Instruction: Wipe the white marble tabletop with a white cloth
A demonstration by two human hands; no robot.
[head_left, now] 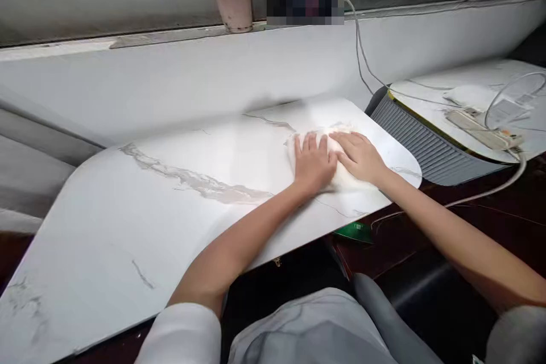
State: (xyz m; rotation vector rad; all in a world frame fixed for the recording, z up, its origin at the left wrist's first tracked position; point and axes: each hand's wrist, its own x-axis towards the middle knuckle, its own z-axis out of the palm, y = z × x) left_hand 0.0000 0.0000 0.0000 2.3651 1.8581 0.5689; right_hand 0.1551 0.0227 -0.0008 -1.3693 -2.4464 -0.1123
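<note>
L hand (314, 162) & R hand (362, 159) lie flat, spread, side by side on white cloth (347, 181) on counter (213, 151), just R of frame ctr, w/ cup (235, 5) at top & power strip (480, 129) far R.

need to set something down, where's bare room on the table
Bare: left part of the table, between the wall and left forearm. Crowded: its right part, where left hand and right hand rest on the white cloth.
</note>
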